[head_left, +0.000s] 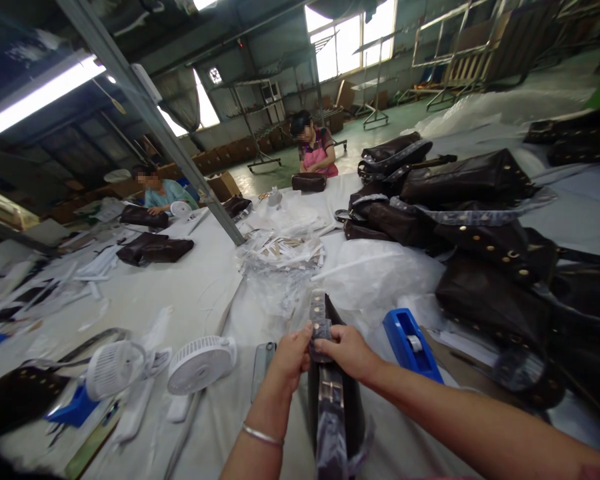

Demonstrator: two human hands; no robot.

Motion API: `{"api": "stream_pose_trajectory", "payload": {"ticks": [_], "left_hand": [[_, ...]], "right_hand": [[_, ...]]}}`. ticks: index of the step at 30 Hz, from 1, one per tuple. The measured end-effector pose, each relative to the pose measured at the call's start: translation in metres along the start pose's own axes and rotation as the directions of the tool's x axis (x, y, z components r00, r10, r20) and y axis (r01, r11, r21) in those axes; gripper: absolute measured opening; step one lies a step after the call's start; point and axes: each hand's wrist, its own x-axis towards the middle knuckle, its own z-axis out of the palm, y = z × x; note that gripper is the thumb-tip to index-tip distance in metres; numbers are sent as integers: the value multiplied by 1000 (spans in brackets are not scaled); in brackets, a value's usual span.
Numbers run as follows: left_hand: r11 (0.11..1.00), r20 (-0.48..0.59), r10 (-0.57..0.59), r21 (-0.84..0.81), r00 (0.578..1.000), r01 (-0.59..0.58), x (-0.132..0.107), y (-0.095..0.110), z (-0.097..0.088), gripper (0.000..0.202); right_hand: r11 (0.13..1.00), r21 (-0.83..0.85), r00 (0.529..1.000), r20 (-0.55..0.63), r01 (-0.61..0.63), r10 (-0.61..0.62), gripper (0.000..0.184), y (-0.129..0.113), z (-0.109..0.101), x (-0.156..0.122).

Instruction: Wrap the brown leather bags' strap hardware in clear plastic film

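A dark brown leather handbag point(353, 400) stands on the table right in front of me. Its studded strap point(319, 308), partly wrapped in clear plastic, runs along the top, with a metal buckle point(331, 393) nearer to me. My left hand point(293, 353) pinches the strap's left edge, a bracelet on that wrist. From the other side my right hand point(347, 350) grips the same strap, thumb on top. Both hands are closed and nearly touch. The fingers under the strap are hidden.
A blue tape dispenser point(413, 343) lies to the right, near a heap of brown handbags point(490, 280). Left of me are a phone point(263, 365) and two white fans point(203, 363), point(113, 370). A metal post point(180, 153) rises beyond. Two people work across the table.
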Motion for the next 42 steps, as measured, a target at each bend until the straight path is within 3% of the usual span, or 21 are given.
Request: {"api": "stream_pose_trajectory", "payload": {"ticks": [3,6,10,14,16,19,22,25,28,31,34,39,42], "left_hand": [[999,-16,15,-43,1000,-16,10,4,9,49],[985,-59,160,78,985,-155,8,4,16,43],[885,-87,357,349,930,-307,3,4,18,42],[877,-104,354,380,929,-292,7,1,17,39],[921,-113,300,294,947,-256,10,-3,15,39],[963,-103,223,176,969,-203,13,-9,9,40],[969,-102,211,154,972,-195,14,-11,5,42],[958,-122,237,193,964,-211,12,-11,7,43],[949,-116,252,225,961,-222,8,-10,10,43],[930,-91,273,281,958,-239,5,-9,11,42],[902,-57,310,334,949,-275,3,-8,11,42],[910,-7,291,309,957,-275,2,-4,15,36],[888,-12,293,375,956,-267,3,-2,15,37]], "right_hand": [[897,-421,985,-38,137,-168,21,-5,-2,-2],[702,-697,981,10,144,-192,24,-12,-7,-6],[585,-803,992,72,118,-101,32,-25,-11,-7],[593,-797,994,90,113,-68,34,-33,-15,-2],[675,-721,987,137,156,-82,30,-30,-19,2],[873,-443,966,235,205,-107,34,-15,-24,10],[994,-109,982,187,-7,28,54,0,-25,19],[926,195,936,208,-324,283,55,8,-20,24],[789,423,885,341,-446,317,50,12,-15,26],[691,551,871,420,-468,256,48,19,-12,28],[655,602,879,417,-456,229,49,25,-10,29],[711,577,901,386,-402,197,54,16,-15,25],[763,531,914,356,-369,194,53,5,-19,23]]}}
